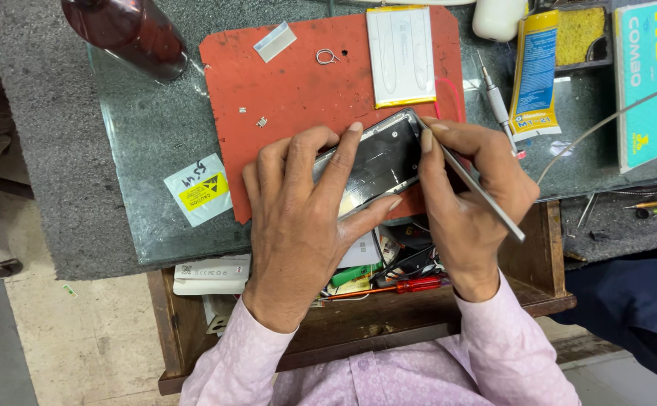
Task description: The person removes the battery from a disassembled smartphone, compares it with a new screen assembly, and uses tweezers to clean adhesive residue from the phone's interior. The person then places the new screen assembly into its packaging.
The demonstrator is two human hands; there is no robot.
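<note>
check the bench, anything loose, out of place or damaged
Two tiny loose metal parts lie unguarded on the worn red rubber mat, near a small wire ring. The mat's edges are chipped. A thin silver battery pack overhangs the mat's top edge. The opened dark phone frame shows no visible damage.

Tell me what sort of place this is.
Most likely a phone repair bench. The left hand steadies an opened black phone body on a red rubber work mat, while the right hand works it with a thin metal tool. A flat silver battery pack lies nearby, above an open wooden drawer of tools.
</note>
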